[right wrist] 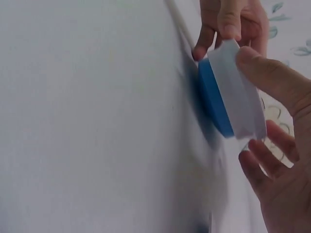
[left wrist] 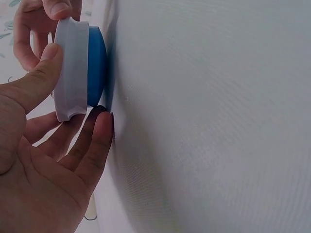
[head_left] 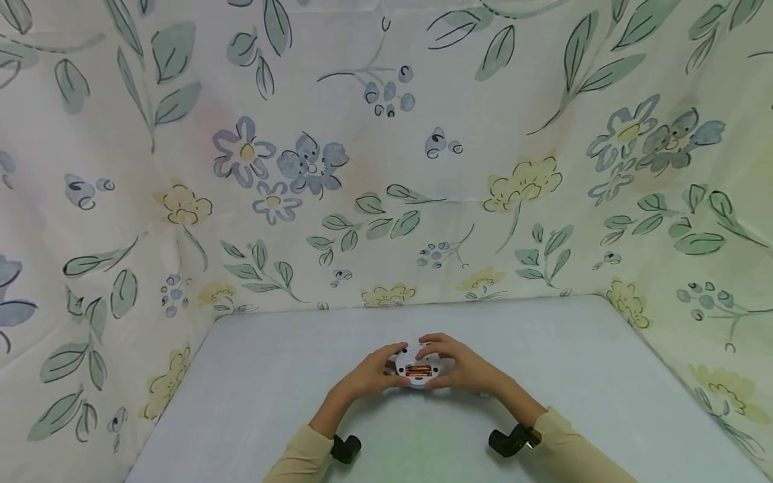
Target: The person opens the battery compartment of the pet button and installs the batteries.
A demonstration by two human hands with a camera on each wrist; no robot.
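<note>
A round white device (head_left: 413,353) with several dark feet is between both hands over the white table, its underside facing up. Orange-and-dark batteries (head_left: 419,370) lie side by side in its uncovered compartment. Its blue part (left wrist: 96,65) faces down, close over the tabletop. My left hand (head_left: 376,372) grips the left side, with the thumb on the white rim (left wrist: 73,77) and the fingers curving around the far side. On the right side, my right hand (head_left: 464,365) holds it, thumb at the near edge and a finger reaching over the upturned face.
The white table (head_left: 302,349) extends around both hands. A floral cloth (head_left: 386,168) hangs behind it and along both sides. Black wrist cameras sit at the left wrist (head_left: 346,449) and right wrist (head_left: 508,443).
</note>
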